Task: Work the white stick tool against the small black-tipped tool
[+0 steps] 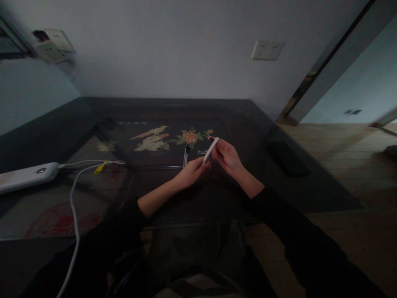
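Observation:
My left hand (196,169) is closed around the lower part of a slim white stick (211,150), which slants up and to the right above the dark table. Close to its upper end is my right hand (228,156), fingers bent together in a pinch. A small dark piece (211,138) shows by those fingertips; whether they grip it or the stick is hard to see. Just beyond my left hand lies a thin silver-grey tool with a dark head (186,155). Beside it is a small shiny, clear-looking piece (202,152).
A white power strip (31,177) lies at the left, its white cable (74,203) looping toward me with a yellow tag (99,167). A dark flat object (288,158) rests on the right of the glossy table (173,198). Wall sockets (267,50) are behind.

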Action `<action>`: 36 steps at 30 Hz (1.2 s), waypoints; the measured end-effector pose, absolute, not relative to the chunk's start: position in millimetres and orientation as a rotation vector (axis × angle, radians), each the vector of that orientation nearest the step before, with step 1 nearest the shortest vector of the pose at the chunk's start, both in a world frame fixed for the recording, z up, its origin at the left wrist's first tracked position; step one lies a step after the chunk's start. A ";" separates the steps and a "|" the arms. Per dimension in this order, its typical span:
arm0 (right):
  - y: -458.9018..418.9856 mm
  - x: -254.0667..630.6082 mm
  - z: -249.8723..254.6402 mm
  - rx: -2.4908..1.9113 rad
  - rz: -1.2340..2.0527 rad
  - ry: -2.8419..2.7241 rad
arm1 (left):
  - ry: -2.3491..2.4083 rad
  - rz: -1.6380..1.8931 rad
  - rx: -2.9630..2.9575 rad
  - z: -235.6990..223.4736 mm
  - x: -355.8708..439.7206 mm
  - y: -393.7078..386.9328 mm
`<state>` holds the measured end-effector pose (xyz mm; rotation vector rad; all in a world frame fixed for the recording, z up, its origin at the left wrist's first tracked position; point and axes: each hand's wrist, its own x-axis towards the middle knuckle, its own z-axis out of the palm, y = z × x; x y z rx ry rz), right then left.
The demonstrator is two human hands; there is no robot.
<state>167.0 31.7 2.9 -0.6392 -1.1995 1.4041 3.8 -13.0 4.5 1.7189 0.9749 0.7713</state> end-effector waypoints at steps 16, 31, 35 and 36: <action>30.5 166.5 5.5 -0.598 1.393 -1.184 | 0.947 0.833 1.540 -3.4 0.6 2.6; 30.9 166.5 3.0 -0.621 1.395 -1.174 | 1.111 0.842 1.772 2.1 3.4 -9.9; 31.5 166.7 3.6 -0.607 1.393 -1.169 | 0.972 0.800 1.753 2.0 4.7 -13.6; 31.6 166.9 3.9 -0.600 1.394 -1.169 | 0.926 0.794 1.729 2.1 4.8 -14.3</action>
